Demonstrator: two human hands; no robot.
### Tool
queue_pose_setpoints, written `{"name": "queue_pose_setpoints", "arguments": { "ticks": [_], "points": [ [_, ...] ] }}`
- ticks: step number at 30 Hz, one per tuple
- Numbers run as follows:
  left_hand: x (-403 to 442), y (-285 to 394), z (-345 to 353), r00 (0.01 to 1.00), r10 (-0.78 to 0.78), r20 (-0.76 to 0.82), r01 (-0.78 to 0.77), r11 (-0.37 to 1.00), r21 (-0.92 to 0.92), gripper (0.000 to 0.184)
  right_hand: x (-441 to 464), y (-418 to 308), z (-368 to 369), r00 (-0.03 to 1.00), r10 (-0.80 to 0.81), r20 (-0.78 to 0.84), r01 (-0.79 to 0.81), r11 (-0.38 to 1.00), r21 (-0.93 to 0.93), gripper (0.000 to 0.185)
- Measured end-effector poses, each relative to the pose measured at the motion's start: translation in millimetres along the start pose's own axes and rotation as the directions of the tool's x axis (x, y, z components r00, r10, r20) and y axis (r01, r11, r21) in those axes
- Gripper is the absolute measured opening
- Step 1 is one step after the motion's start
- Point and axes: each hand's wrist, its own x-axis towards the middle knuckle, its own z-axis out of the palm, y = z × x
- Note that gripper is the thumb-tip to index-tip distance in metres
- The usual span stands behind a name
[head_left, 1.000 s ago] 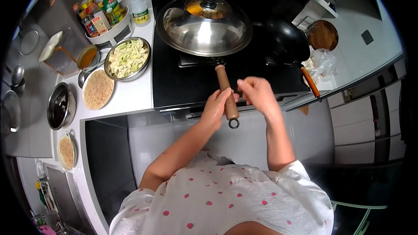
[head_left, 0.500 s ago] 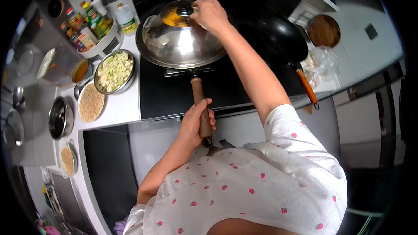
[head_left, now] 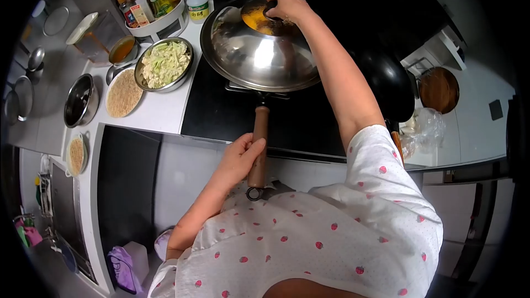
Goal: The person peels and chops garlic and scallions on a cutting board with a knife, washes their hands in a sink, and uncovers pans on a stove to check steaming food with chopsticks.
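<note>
My left hand (head_left: 240, 156) is closed round the wooden handle (head_left: 258, 171) of a pan on the black stove (head_left: 221, 113). A domed metal lid (head_left: 248, 58) with a glass centre covers the pan, and yellow food shows through the glass. At the top of the lid, my right hand (head_left: 288, 8) has its fingers closed on the dark lid knob (head_left: 270, 9). The lid's far rim is partly hidden by my right arm. Most of the pan beneath the lid cannot be seen.
Left of the stove are a bowl of chopped vegetables (head_left: 164, 65), a plate of pale grains (head_left: 123, 94), a dark-looking metal bowl (head_left: 81, 101) and a bottle rack (head_left: 160, 25). A black wok (head_left: 389, 85), plastic bag (head_left: 428, 129) and round wooden board (head_left: 439, 90) are at the right.
My right hand has gone from near the pan handle up to the lid knob and closed on it. My left hand stays on the handle. The whole view has shifted.
</note>
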Motion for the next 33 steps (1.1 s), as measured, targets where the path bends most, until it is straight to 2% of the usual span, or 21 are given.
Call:
{"name": "queue_pose_setpoints", "arguments": {
  "ticks": [1, 4, 6, 8, 10, 12, 13, 14, 15, 16, 17, 18, 20, 22, 24, 26, 28, 29, 30, 32, 33],
  "points": [
    [0.0, 1.7, -1.8, 0.999, 0.034, -0.038, -0.025, 0.974, 0.225, 0.033, 2.6, 0.9, 0.6, 1.000, -0.010, 0.007, 0.010, 1.000, 0.000, 0.054],
    [0.4, -2.6, -3.9, 0.993, 0.080, -0.088, -0.067, 0.987, 0.146, 0.033, 5.9, 2.8, 1.4, 0.998, -0.056, -0.012, 0.056, 0.998, -0.013, 0.048],
    [-3.8, 2.4, -6.9, 0.997, 0.023, -0.076, -0.012, 0.990, 0.138, 0.035, 4.8, 5.6, 0.7, 0.996, -0.056, -0.076, 0.053, 0.998, -0.039, 0.045],
    [-8.6, 5.8, -4.4, 0.992, -0.053, -0.114, 0.053, 0.999, -0.005, 0.035, 4.5, 12.6, -8.0, 0.992, -0.057, -0.110, 0.054, 0.998, -0.027, 0.047],
    [-6.9, 3.2, -6.6, 0.993, -0.036, -0.111, 0.036, 0.999, -0.001, 0.038, 7.5, 25.3, -24.8, 0.994, -0.002, -0.111, 0.002, 1.000, 0.000, 0.047],
    [-7.2, 0.9, -8.4, 0.995, -0.019, -0.102, 0.018, 1.000, -0.009, 0.041, -8.4, 29.3, -62.3, 0.984, -0.079, -0.162, 0.082, 0.997, 0.007, 0.046],
    [-7.4, 0.5, -9.8, 0.989, 0.057, -0.136, -0.042, 0.993, 0.107, 0.039, -10.6, 37.0, -75.2, 0.987, -0.073, -0.142, 0.064, 0.996, -0.067, 0.042],
    [-7.8, -0.1, -11.6, 0.978, 0.136, -0.160, -0.098, 0.969, 0.225, 0.038, -16.1, 46.5, -87.0, 0.989, -0.022, -0.148, 0.019, 1.000, -0.022, 0.046],
    [-9.7, 1.6, -12.9, 0.979, 0.135, -0.154, -0.099, 0.970, 0.223, 0.038, -22.7, 62.0, -94.4, 0.988, -0.014, -0.151, 0.014, 1.000, 0.001, 0.034],
    [-13.3, 5.9, -13.0, 0.928, 0.311, -0.206, -0.210, 0.892, 0.400, 0.036, -13.1, 114.1, -89.1, 0.986, -0.016, -0.166, 0.007, 0.998, -0.055, 0.048],
    [-17.5, 10.9, -12.2, 0.848, 0.482, -0.221, -0.289, 0.770, 0.569, 0.035, -24.2, 132.3, -96.6, 0.983, -0.029, -0.181, 0.014, 0.997, -0.080, 0.049],
    [-22.7, 15.8, -10.9, 0.853, 0.476, -0.216, -0.288, 0.772, 0.566, 0.035, -36.1, 146.1, -105.0, 0.988, 0.089, -0.129, -0.085, 0.996, 0.034, 0.049],
    [-33.0, 31.2, -5.8, 0.736, 0.623, -0.267, -0.419, 0.728, 0.543, 0.033, -54.4, 181.3, -118.6, 0.988, 0.105, -0.116, -0.103, 0.994, 0.029, 0.049],
    [-44.1, 38.8, 4.0, 0.707, 0.650, -0.278, -0.460, 0.722, 0.517, 0.027, -78.5, 202.0, -131.3, 0.970, 0.212, -0.118, -0.210, 0.977, 0.029, 0.048],
    [-48.8, 38.0, 15.9, 0.630, 0.733, -0.255, -0.601, 0.669, 0.438, 0.029, -93.9, 234.7, -142.0, 0.953, 0.284, -0.107, -0.285, 0.958, 0.008, 0.048],
    [-56.2, 40.9, 35.6, 0.624, 0.736, -0.264, -0.621, 0.672, 0.403, 0.026, -108.5, 263.1, -150.9, 0.944, 0.300, -0.135, -0.306, 0.952, -0.025, 0.049],
    [-60.2, 41.6, 57.0, 0.609, 0.762, -0.223, -0.669, 0.644, 0.372, 0.024, -116.9, 302.8, -156.8, 0.922, 0.375, -0.091, -0.382, 0.922, -0.068, 0.051],
    [-60.5, 40.3, 71.7, 0.647, 0.718, -0.256, -0.657, 0.695, 0.292, 0.023, -119.3, 324.5, -158.4, 0.924, 0.373, -0.081, -0.379, 0.922, -0.079, 0.052],
    [-56.7, 39.5, 83.9, 0.643, 0.720, -0.261, -0.656, 0.694, 0.296, 0.023, -121.3, 335.2, -161.4, 0.927, 0.367, -0.081, -0.373, 0.925, -0.077, 0.052],
    [-46.9, 35.4, 107.8, 0.694, 0.691, -0.202, -0.627, 0.719, 0.301, 0.022, -133.1, 360.3, -164.3, 0.879, 0.476, -0.032, -0.477, 0.877, -0.062, 0.052],
    [-41.6, 32.9, 118.0, 0.714, 0.678, -0.172, -0.624, 0.729, 0.281, 0.021, -139.0, 367.0, -164.8, 0.884, 0.466, -0.022, -0.466, 0.882, -0.068, 0.053]
  ]
}}
